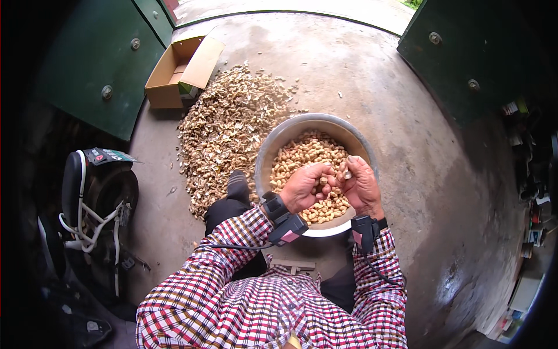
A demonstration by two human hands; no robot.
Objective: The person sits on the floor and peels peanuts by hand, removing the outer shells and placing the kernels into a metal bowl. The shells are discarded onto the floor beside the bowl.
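Note:
A wide metal bowl (273, 145) sits on the concrete floor in front of me, filled with unshelled peanuts (305, 152). Both hands hover over its near side. My left hand (303, 187) is curled around a peanut pod (322, 181) between thumb and fingers. My right hand (361, 185) pinches a small piece of pod or kernel (347, 174) at its fingertips, touching the left hand's fingers. Each wrist carries a black strapped device with a cable.
A large heap of empty peanut shells (226, 125) lies left of the bowl. An open cardboard box (180, 70) stands behind it by a green door (99, 64). A machine with white cables (96, 203) is at left. Clutter lines the right edge (532, 174).

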